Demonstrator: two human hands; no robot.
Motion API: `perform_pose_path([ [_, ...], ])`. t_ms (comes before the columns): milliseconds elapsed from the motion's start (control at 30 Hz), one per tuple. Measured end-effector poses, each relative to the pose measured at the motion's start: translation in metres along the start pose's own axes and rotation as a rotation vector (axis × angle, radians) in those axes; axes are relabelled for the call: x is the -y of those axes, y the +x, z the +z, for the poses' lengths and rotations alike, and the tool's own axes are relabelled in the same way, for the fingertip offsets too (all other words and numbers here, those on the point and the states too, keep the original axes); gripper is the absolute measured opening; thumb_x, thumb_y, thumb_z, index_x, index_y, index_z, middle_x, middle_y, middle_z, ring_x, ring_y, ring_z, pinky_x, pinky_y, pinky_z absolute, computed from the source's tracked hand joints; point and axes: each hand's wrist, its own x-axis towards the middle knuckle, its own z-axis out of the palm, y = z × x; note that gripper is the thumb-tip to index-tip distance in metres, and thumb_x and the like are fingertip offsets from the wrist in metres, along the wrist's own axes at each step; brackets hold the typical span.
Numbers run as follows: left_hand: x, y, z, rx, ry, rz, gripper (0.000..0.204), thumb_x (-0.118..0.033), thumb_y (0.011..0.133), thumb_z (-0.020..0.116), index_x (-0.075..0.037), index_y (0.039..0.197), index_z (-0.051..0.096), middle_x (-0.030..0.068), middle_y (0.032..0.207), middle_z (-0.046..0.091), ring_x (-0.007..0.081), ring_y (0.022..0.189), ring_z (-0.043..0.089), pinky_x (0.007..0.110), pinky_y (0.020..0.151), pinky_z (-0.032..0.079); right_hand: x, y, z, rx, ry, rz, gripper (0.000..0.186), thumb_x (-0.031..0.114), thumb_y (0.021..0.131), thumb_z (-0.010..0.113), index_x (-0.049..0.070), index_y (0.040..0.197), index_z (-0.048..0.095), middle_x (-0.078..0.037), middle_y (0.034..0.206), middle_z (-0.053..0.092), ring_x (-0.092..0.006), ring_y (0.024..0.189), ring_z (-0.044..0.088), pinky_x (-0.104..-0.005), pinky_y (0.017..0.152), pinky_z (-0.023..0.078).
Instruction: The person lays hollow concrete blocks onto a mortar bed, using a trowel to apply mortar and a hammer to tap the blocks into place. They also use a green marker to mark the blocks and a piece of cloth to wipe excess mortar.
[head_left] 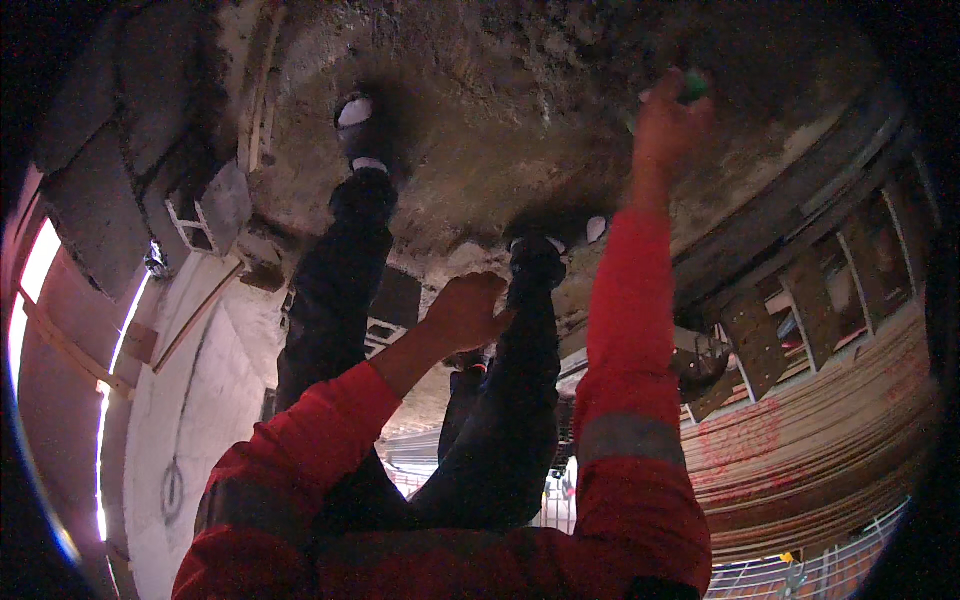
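Item: one small green object (695, 87), showing dull and dark in low light, fingers partly covering its outline. Location: right hand (672, 125), which is reaching out and gripping it over rough brown ground (480, 150); ground contact, I cannot tell. Left hand (465, 312): hanging well apart, fingers curling near the dark right trouser leg (528, 370); whether it is holding anything, I cannot tell.

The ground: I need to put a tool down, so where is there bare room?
A bare-looking patch of rough ground lies between the left foot and the right hand. Crowded: stacked boards at right, grey block and brown stick at left.
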Motion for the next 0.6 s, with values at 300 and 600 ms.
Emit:
perform_pose_path([
  [300, 0.006, 0.004, 0.001, -0.126, -0.039, 0.085, 0.046, -0.036, 0.084, 0.06, -0.001, 0.113, 0.056, 0.0204, 0.105, 0.06, 0.0361, 0.099, 0.058, 0.045, 0.086, 0.047, -0.084, -0.128, 0.029, 0.441, -0.279, -0.136, 0.053, 0.03, 0.086, 0.058, -0.002, 0.127, 0.044, -0.026, 0.13, 0.045, -0.037, 0.118, 0.047, -0.0444, 0.094, 0.041],
  [600, 0.0, -0.006, -0.018, -0.071, -0.074, 0.089, 0.037, -0.031, 0.078, 0.062, 0.001, 0.097, 0.059, 0.0207, 0.095, 0.061, 0.0358, 0.091, 0.06, 0.046, 0.08, 0.048, -0.217, -0.283, 0.007, 0.55, -0.213, 0.132, 0.043, 0.026, 0.087, 0.06, 0.0, 0.121, 0.055, -0.023, 0.112, 0.06, -0.0334, 0.075, 0.064, -0.0445, 0.066, 0.048],
])
